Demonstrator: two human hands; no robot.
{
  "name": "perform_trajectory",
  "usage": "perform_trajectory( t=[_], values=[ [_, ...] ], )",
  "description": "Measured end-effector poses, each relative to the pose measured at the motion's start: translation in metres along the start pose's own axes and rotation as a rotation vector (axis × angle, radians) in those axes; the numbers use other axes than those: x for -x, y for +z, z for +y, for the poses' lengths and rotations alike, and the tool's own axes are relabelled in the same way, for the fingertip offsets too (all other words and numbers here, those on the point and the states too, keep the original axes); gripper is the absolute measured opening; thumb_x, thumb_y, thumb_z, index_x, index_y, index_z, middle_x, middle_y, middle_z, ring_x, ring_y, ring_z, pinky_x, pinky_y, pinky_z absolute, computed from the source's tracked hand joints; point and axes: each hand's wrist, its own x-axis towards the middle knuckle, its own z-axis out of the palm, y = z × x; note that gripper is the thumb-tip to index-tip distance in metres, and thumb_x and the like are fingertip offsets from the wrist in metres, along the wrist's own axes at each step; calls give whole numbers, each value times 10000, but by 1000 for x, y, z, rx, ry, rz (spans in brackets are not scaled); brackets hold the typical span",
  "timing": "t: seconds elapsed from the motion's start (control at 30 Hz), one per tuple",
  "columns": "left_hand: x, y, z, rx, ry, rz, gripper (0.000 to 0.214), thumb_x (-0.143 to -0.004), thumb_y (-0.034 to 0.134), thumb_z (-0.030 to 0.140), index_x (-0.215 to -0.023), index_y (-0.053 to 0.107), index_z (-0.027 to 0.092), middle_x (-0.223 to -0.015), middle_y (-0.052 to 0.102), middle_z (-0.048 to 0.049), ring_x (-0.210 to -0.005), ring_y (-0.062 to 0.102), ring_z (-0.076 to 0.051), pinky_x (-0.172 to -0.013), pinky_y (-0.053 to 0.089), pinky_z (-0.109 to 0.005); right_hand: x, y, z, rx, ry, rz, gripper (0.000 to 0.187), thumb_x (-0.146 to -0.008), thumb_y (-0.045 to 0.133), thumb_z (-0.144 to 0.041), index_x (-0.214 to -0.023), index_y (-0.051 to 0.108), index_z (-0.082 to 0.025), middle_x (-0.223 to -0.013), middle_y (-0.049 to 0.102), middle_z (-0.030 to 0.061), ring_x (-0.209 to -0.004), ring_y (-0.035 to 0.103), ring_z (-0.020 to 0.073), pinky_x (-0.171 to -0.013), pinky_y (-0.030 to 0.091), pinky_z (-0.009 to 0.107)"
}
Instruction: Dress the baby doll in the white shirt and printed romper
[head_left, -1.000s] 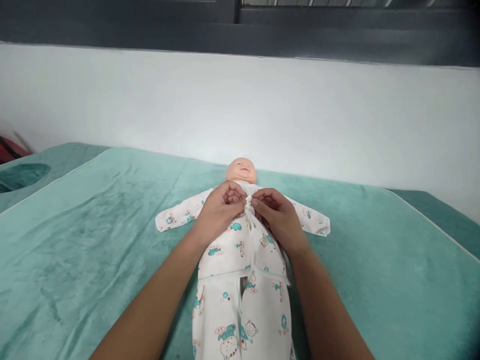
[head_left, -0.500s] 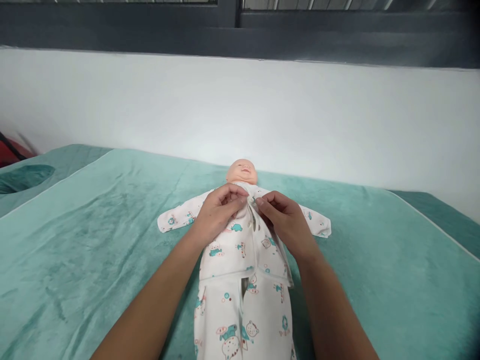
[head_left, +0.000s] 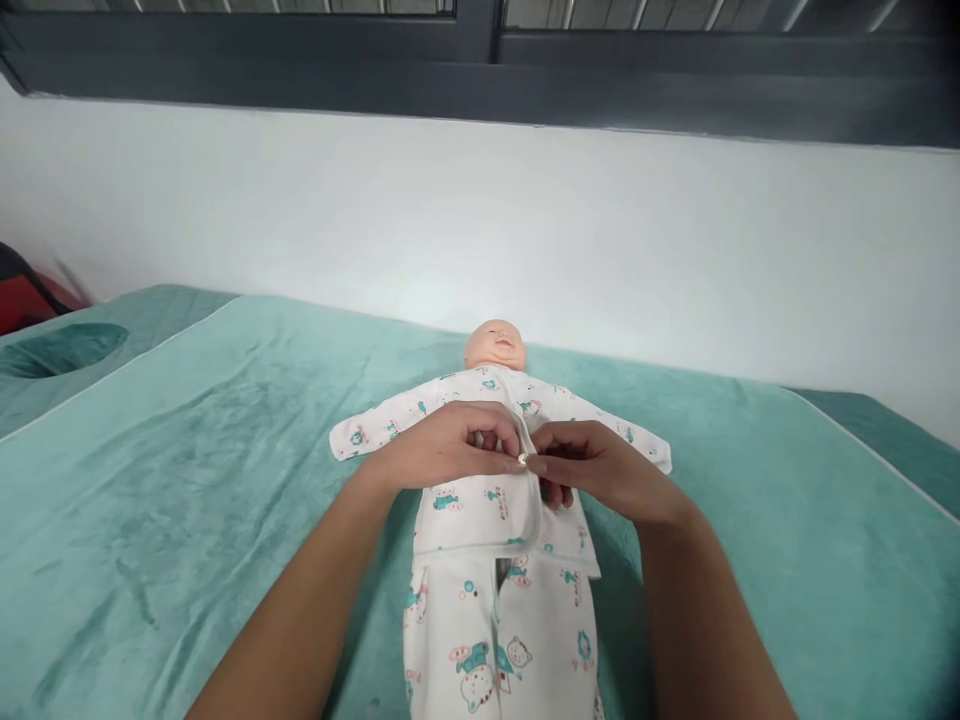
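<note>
A baby doll lies on its back on a green bed cover, head toward the wall, sleeves spread to both sides. It wears a white baby jacket with a teal and pink animal print, above matching trousers. At mid-front of the jacket, my left hand pinches the edge of the opening. Facing it, my right hand pinches the other edge. A small pale button shows between the fingertips of both hands. Whether it sits in its hole is hidden.
The green bed cover is wrinkled at the left. A white wall rises behind the doll, under a dark window frame. At the far left is a red and black object, beside a hollow in the cloth.
Both hands have moved down the jacket front from near the neck to mid-chest. The upper front edges, gapping before, now lie together. The view has shifted slightly.
</note>
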Motion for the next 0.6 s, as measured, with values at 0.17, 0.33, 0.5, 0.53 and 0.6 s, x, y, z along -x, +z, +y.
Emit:
perform_trajectory(
  t=[0.17, 0.33, 0.5, 0.53, 0.6],
  values=[
    [4, -3, -1, 115, -26, 5, 127, -809, 639, 298, -761, 587, 193, -748, 565, 3, -652, 483, -119, -571, 368, -241, -4, 1, 10, -186, -77, 53, 269, -823, 682, -426, -719, 649, -180, -553, 606, -1, -461, 547, 121, -425, 373, 230],
    [6, -2, -5, 366, -70, -12, 105, -836, 608, 256, -784, 541, 193, -613, 587, 14, -455, 465, -84, -440, 326, -218, -8, 7, 11, -414, -119, 160, 225, -726, 776, -351, -697, 622, -189, -547, 512, -48, -426, 426, 75, -418, 328, 218],
    [3, 4, -11, 515, -72, 14, 89, -827, 616, 222, -782, 546, 189, -525, 557, 28, -445, 509, -102, -400, 350, -202, -11, 11, 9, -366, -103, 150, 300, -793, 729, -376, -637, 561, -183, -514, 459, -58, -428, 404, 67, -418, 287, 212],
    [3, 5, -11, 518, -71, 25, 81, -824, 616, 211, -781, 552, 185, -516, 545, 33, -443, 498, -96, -404, 346, -200, -12, 12, 9, -354, -105, 154, 315, -804, 720, -380, -631, 546, -183, -515, 454, -58, -432, 408, 68, -419, 285, 212],
    [2, 5, -8, 488, -80, 29, 77, -823, 613, 196, -771, 561, 174, -504, 519, 42, -440, 465, -79, -422, 339, -197, -13, 13, 10, -320, -108, 150, 324, -815, 712, -383, -636, 533, -182, -525, 454, -59, -439, 413, 67, -421, 283, 213]
  ],
)
